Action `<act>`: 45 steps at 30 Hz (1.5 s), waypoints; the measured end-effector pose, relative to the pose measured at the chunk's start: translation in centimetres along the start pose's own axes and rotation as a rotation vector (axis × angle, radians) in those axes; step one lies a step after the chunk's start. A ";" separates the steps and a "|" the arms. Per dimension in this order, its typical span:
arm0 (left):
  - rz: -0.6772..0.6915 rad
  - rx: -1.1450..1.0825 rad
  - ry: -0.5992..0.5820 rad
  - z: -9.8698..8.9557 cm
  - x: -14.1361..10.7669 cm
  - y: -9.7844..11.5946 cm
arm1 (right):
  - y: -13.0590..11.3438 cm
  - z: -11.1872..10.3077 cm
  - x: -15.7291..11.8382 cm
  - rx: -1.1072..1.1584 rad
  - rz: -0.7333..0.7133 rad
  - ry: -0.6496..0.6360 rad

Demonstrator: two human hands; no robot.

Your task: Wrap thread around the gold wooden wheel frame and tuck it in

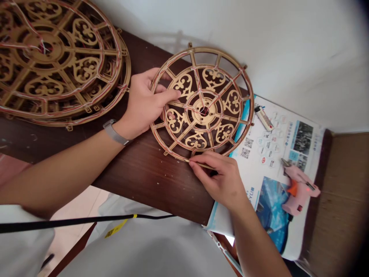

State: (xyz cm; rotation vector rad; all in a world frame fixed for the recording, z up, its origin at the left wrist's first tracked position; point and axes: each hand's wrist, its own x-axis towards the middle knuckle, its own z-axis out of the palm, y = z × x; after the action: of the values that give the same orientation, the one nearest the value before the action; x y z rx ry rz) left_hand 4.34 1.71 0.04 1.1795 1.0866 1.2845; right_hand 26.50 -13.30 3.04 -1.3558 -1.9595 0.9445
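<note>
white wall (288,50), dark wooden tabletop (150,181), pale floor (75,207)

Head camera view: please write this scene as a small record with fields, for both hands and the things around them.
Left hand: fingers on a gold fretwork wheel, grey wristband on the wrist
Right hand: pinches a thin stick at the wheel's lower rim
Surface: dark wood board
Nearby: pink glue gun on printed paper; stacked fretwork wheels
</note>
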 end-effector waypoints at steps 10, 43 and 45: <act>-0.026 0.068 -0.029 -0.2 -0.1 0.1 | 0.0 -0.1 0.0 0.040 0.029 -0.020; -0.018 0.014 -0.012 0.0 -0.1 0.4 | 0.2 -0.4 0.0 0.068 -0.017 0.052; -0.015 0.003 -0.003 0.0 -0.1 0.4 | 0.2 -0.3 0.1 0.055 -0.050 0.048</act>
State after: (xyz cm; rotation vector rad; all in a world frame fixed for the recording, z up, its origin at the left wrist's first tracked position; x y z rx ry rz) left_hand 4.27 1.64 0.39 1.1736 1.0934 1.2693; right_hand 26.83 -13.11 3.09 -1.2820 -1.9089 0.9268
